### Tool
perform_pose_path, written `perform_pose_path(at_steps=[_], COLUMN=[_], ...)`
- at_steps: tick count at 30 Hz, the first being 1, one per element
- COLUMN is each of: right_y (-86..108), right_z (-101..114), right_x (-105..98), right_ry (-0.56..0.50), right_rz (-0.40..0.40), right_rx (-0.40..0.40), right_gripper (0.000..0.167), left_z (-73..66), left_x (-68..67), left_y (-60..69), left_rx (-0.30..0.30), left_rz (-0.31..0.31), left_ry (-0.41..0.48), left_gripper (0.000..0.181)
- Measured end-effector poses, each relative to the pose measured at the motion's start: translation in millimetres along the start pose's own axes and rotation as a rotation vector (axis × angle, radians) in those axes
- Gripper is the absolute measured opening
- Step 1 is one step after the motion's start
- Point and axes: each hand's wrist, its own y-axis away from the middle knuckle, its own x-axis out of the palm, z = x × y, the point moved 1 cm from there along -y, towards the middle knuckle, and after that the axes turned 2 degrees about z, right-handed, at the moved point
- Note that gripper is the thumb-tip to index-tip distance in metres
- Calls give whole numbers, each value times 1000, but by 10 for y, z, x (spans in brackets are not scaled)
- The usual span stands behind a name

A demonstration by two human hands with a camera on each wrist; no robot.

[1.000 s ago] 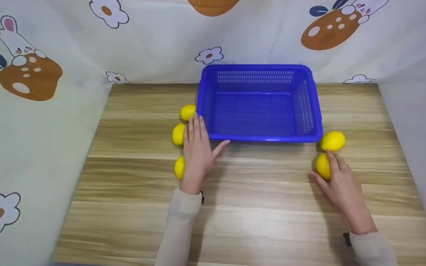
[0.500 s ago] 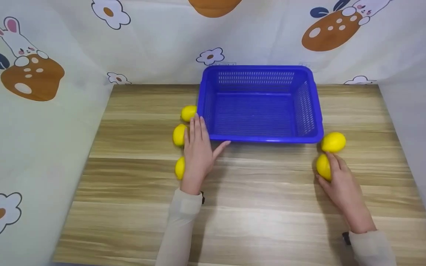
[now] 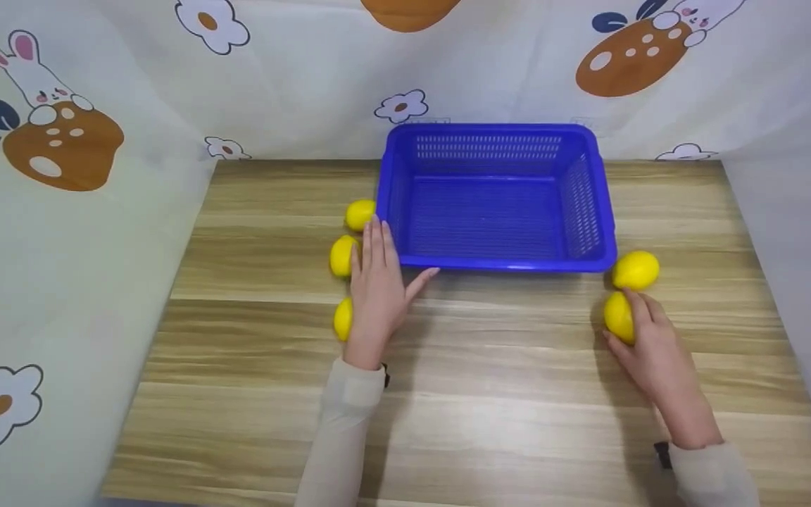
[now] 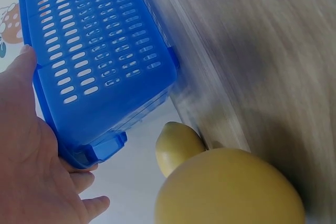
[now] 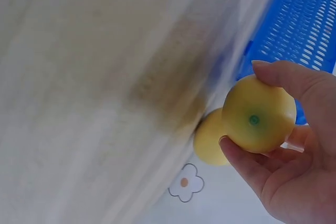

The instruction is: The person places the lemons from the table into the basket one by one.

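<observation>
A blue plastic basket [image 3: 486, 222] with slotted sides stands at the back of the table. Against its front left corner lies my left hand [image 3: 377, 289], fingers straight along the rim and thumb spread along the front edge. Three yellow lemons sit left of that hand: a far lemon [image 3: 360, 215], a middle lemon [image 3: 341, 256] and a near lemon [image 3: 343, 319], the nearer two partly hidden by it. My right hand [image 3: 659, 355] pinches a lemon [image 5: 257, 114] between thumb and fingers. Another lemon [image 3: 636, 270] rests just beyond it, beside the basket's front right corner.
The wood-grain table [image 3: 490, 394] stretches in front of the basket. A patterned cloth [image 3: 307, 84] with rabbits and flowers hangs behind and along both sides of it.
My right thumb has drawn in against the lemon, and the fingers have come round it. My left hand and the basket keep their places.
</observation>
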Motion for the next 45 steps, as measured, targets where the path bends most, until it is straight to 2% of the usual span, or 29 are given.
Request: perform_pose_path(at_steps=[6, 26, 35, 45], right_y=[-2, -41, -140, -244], right_z=[56, 268, 349, 438], right_x=[-77, -354, -447, -550], right_ry=[4, 19, 47, 47], right_rz=[-24, -11, -61, -76], right_rx=[-30, -34, -87, -140], right_gripper=[75, 79, 77, 73], left_z=[10, 18, 11, 10], left_x=[10, 13, 21, 25], left_y=[8, -5, 6, 5], left_rx=[2, 4, 12, 11], left_rz=[-5, 1, -27, -37], left_ry=[10, 6, -7, -25], left_gripper=[110, 110, 109, 108])
